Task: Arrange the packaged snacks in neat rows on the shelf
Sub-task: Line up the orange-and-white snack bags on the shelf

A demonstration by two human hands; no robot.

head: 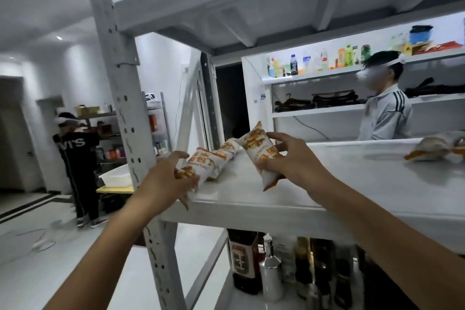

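Fingers (278, 136) of right hand (292, 158) clasp right pack (261, 152), tilted over shelf (327, 184). Left hand (168, 181) grips left pack (207, 166), lying at shelf's front-left corner. Packs: glossy, pillow-shaped, white-orange film. Shelf: smooth, white.

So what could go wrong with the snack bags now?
1. The left hand grips the left bag right at the front corner of the shelf. If it is let go there, it might slide off.
2. The right hand holds the right bag tilted, close to the back bag. Setting it down could knock that one crooked.
3. The heap far right looks messy, so the rows may come out uneven.
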